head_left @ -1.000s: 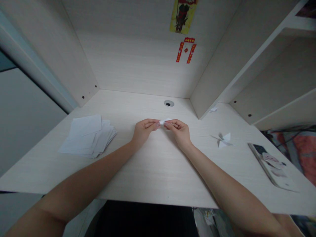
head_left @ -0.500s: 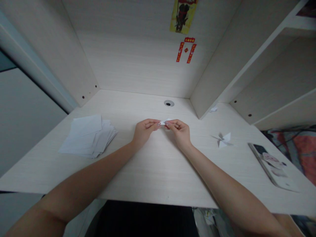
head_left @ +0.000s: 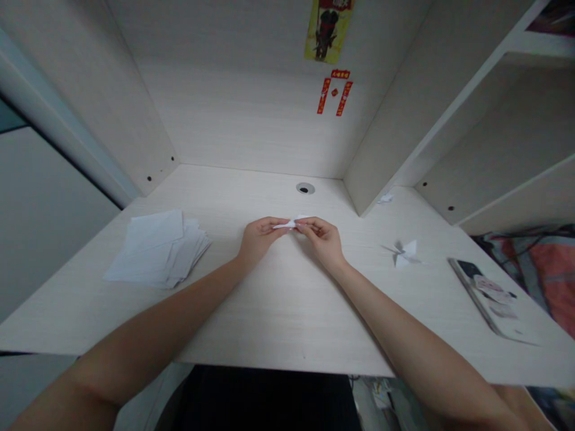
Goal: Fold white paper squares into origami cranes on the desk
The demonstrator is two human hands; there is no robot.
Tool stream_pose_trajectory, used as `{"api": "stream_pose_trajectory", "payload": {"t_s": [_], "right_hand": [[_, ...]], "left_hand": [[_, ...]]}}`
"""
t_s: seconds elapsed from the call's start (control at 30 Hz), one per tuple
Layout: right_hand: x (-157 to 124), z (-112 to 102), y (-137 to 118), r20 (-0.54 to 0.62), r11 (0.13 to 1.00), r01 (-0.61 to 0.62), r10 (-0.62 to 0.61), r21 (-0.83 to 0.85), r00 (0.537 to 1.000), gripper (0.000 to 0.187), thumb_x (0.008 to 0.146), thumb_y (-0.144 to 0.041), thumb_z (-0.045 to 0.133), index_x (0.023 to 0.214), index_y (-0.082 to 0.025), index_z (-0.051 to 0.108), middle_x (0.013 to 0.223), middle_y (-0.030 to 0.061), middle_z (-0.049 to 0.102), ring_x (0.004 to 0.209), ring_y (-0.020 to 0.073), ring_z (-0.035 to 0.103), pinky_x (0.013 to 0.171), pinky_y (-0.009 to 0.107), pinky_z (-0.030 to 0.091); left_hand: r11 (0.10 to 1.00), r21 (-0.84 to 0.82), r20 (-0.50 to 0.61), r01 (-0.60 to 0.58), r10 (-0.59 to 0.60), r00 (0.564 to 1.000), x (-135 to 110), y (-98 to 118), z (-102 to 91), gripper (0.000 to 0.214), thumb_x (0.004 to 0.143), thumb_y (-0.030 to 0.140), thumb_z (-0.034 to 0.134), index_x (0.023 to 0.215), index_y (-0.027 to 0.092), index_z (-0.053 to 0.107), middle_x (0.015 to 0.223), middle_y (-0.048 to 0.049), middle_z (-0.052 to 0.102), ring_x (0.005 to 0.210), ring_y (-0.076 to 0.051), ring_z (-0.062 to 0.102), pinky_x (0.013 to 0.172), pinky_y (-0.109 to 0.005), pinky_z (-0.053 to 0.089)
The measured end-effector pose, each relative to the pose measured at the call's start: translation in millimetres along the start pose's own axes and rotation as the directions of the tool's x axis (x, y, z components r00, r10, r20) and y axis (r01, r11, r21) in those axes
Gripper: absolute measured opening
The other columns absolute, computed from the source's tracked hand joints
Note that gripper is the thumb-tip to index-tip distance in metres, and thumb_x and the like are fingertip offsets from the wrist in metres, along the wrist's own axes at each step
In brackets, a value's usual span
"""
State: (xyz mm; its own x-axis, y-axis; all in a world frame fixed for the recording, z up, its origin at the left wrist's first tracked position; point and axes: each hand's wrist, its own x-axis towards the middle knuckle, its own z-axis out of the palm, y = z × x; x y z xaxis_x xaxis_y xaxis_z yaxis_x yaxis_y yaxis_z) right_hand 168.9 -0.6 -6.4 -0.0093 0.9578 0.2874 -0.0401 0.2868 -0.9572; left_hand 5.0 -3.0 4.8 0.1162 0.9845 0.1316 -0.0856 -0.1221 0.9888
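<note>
Both hands meet over the middle of the pale wood-grain tabletop (head_left: 278, 305), forearms reaching in from the near edge. The left hand (head_left: 259, 238) and right hand (head_left: 324, 239) face each other, fingertips nearly touching. Between them is a small folded paper (head_left: 291, 223), white, lying roughly level and just above the tabletop surface. The left grip is pinched together on the paper's left end and the right grip is pinched together on its right end. The fold lines are too small to make out. To the left, well apart from the hands, a loose stack of white sheets (head_left: 157, 248) lies fanned on the tabletop. To the right of the right hand, a finished paper crane (head_left: 404, 252) sits alone, wings spread. Further right, near the tabletop's edge, lies a flat phone-like slab (head_left: 487, 293) with pale stickers on it. Behind the hands a round cable hole (head_left: 305, 188) is set into the surface near the back panel. A small paper scrap (head_left: 385, 198) rests by the foot of the right-hand shelf divider. On the back panel hang red paper strips (head_left: 333, 96), and above them a yellow picture card (head_left: 327, 30).
</note>
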Motion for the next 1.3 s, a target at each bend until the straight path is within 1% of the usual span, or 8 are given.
{"api": "stream_pose_trajectory", "payload": {"t_s": [0.17, 0.37, 0.73, 1.0, 1.1, 1.2, 1.3], "right_hand": [[-1.2, 2.0, -0.3, -0.005, 0.998, -0.002, 0.002, 0.068, 1.0, 0.02, 0.071, -0.033, 0.07, 0.087, -0.022, 0.067, 0.078, 0.0015, 0.072, 0.072, 0.0164, 0.066, 0.073, 0.03, 0.05], [-3.2, 3.8, -1.7, -0.046, 0.998, -0.012, 0.015, 0.068, 0.999, 0.017, 0.07, -0.033, 0.071, 0.081, -0.02, 0.067, 0.077, 0.0022, 0.072, 0.072, 0.0164, 0.067, 0.073, 0.031, 0.051], [-5.5, 5.2, -4.6, -0.076, 0.998, 0.019, -0.014, 0.065, 0.997, 0.021, 0.07, -0.038, 0.072, 0.079, -0.019, 0.067, 0.078, 0.0044, 0.071, 0.071, 0.0172, 0.066, 0.072, 0.032, 0.052], [-5.1, 5.9, -4.8, -0.07, 0.996, 0.014, -0.008, 0.085, 0.998, 0.021, 0.069, -0.037, 0.072, 0.08, -0.02, 0.065, 0.076, 0.0029, 0.071, 0.069, 0.0165, 0.066, 0.071, 0.032, 0.052], [-5.0, 6.1, -5.3, -0.069, 0.995, 0.006, 0.001, 0.095, 0.998, 0.019, 0.069, -0.035, 0.071, 0.077, -0.021, 0.062, 0.074, 0.0018, 0.07, 0.069, 0.0166, 0.067, 0.07, 0.031, 0.053], [-4.6, 5.6, -5.1, -0.071, 0.995, 0.011, -0.004, 0.095, 0.997, 0.019, 0.07, -0.034, 0.071, 0.072, -0.021, 0.058, 0.067, 0.0002, 0.068, 0.065, 0.0165, 0.066, 0.067, 0.03, 0.052], [-4.2, 4.3, -4.9, -0.074, 0.997, 0.048, -0.043, 0.061, 0.996, 0.02, 0.071, -0.035, 0.07, 0.069, -0.02, 0.056, 0.064, -0.0001, 0.065, 0.063, 0.0156, 0.064, 0.064, 0.028, 0.051]], "left_hand": [[1.0, -0.02, -0.042, 0.011, -0.012, 0.999, 0.1, -1.0, 0.4, 0.032, 0.063, 0.034, 0.076, 0.088, 0.015, 0.072, 0.091, -0.0073, 0.073, 0.084, -0.018, 0.066, 0.083, -0.031, 0.049], [0.998, -0.019, -0.078, 0.056, -0.057, 0.995, 0.1, -2.6, 1.4, 0.03, 0.063, 0.032, 0.076, 0.089, 0.016, 0.073, 0.083, -0.0053, 0.073, 0.075, -0.015, 0.064, 0.075, -0.026, 0.049], [0.996, -0.054, -0.053, 0.07, -0.073, 0.996, -0.8, -1.8, 2.4, 0.029, 0.063, 0.031, 0.076, 0.088, 0.016, 0.073, 0.085, -0.0062, 0.073, 0.078, -0.015, 0.065, 0.078, -0.027, 0.049], [0.993, -0.082, -0.041, 0.086, -0.09, 0.995, -1.1, -0.8, 3.5, 0.029, 0.062, 0.032, 0.077, 0.086, 0.015, 0.072, 0.085, -0.0066, 0.073, 0.076, -0.015, 0.065, 0.076, -0.028, 0.049], [0.994, -0.065, -0.035, 0.088, -0.091, 0.995, -1.8, 0.1, 3.7, 0.03, 0.062, 0.033, 0.076, 0.086, 0.015, 0.072, 0.083, -0.0062, 0.073, 0.074, -0.015, 0.064, 0.074, -0.027, 0.049], [0.994, -0.059, -0.028, 0.09, -0.092, 0.995, -1.9, 0.9, 3.9, 0.03, 0.063, 0.033, 0.076, 0.085, 0.014, 0.07, 0.083, -0.0062, 0.072, 0.074, -0.014, 0.064, 0.075, -0.027, 0.048], [0.992, -0.075, -0.012, 0.103, -0.104, 0.994, -1.9, 2.5, 4.1, 0.035, 0.061, 0.033, 0.077, 0.088, 0.014, 0.066, 0.079, -0.0048, 0.072, 0.072, -0.014, 0.064, 0.073, -0.027, 0.047]]}}
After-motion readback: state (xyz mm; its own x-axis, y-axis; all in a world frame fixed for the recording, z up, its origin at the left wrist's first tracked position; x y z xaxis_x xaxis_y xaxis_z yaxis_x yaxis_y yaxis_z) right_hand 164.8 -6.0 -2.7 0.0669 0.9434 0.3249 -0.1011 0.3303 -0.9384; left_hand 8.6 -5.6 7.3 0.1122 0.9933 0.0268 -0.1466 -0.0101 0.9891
